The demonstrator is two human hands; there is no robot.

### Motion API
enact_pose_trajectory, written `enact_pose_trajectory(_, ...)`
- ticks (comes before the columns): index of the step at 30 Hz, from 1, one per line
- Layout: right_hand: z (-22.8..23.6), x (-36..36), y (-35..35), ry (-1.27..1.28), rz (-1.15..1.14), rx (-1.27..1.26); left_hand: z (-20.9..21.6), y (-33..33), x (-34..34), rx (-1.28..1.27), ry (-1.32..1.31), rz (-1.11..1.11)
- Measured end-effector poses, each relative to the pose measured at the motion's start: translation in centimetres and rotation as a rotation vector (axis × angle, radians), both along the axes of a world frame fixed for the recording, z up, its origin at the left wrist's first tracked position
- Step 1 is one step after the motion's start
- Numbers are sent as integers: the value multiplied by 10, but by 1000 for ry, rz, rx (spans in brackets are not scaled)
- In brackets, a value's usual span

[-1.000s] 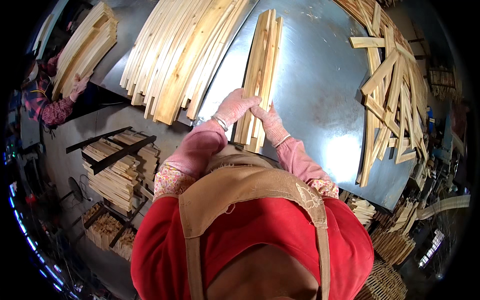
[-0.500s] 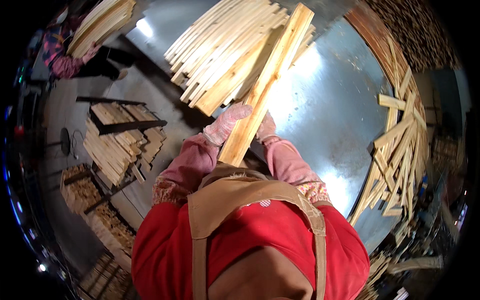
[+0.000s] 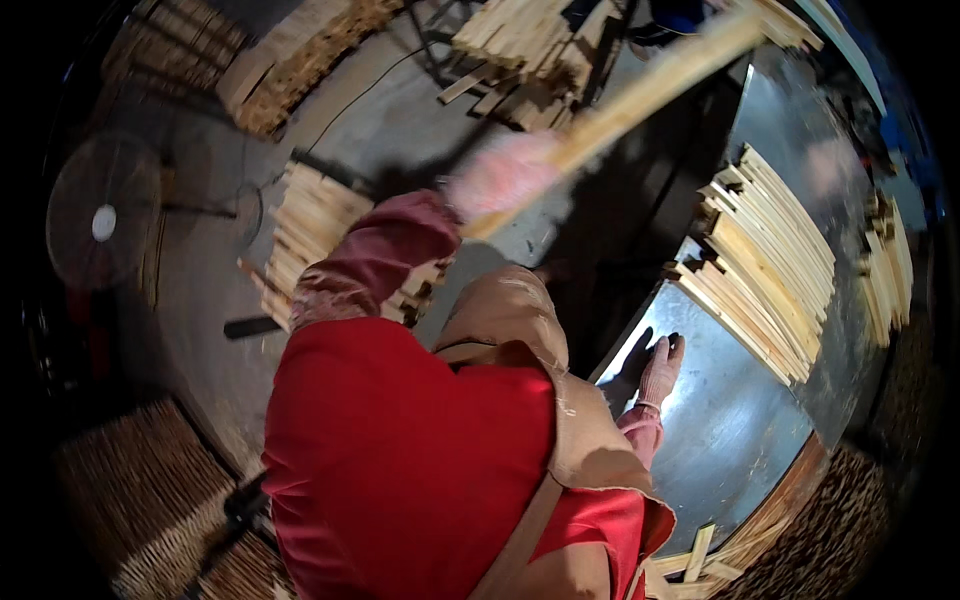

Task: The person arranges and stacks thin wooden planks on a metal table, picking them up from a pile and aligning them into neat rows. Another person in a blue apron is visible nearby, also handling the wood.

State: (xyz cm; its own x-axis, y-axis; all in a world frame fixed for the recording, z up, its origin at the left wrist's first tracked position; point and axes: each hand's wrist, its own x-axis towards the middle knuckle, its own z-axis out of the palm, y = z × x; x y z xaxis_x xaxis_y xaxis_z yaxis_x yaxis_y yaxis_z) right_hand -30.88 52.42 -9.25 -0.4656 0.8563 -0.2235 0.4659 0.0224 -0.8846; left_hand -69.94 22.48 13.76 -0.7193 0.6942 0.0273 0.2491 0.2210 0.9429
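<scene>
Pale wood swung out over the floor by one gloved hand.

The left hand point(image 3: 500, 180), in a pink glove, has its fingers clenched round a blurred bundle of long pale wooden slats point(image 3: 640, 85), held high toward the far right. The right hand point(image 3: 660, 368) rests flat, fingers released, on the grey metal worktop point(image 3: 740, 440), near the stack of pale slats point(image 3: 770, 260). A one-handed hold on so long a bundle looks weak: slats could slide loose, or the far end strike the floor piles point(image 3: 310, 230).
</scene>
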Motion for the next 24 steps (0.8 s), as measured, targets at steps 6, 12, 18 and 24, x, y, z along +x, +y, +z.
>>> enact_pose_trajectory(6,-7,40,-55,0,54,-56,-27,-247,60,-220,-31,828)
enact_pose_trajectory(12,2,64,-79,-8,96,-21,-124,-342,154,-571,-211,1539)
enact_pose_trajectory(18,1,92,-124,-65,290,-47,-274,-334,185,-694,-307,1291)
enact_pose_trajectory(24,-24,229,-164,-6,37,-273,-263,-279,157,-803,-425,851)
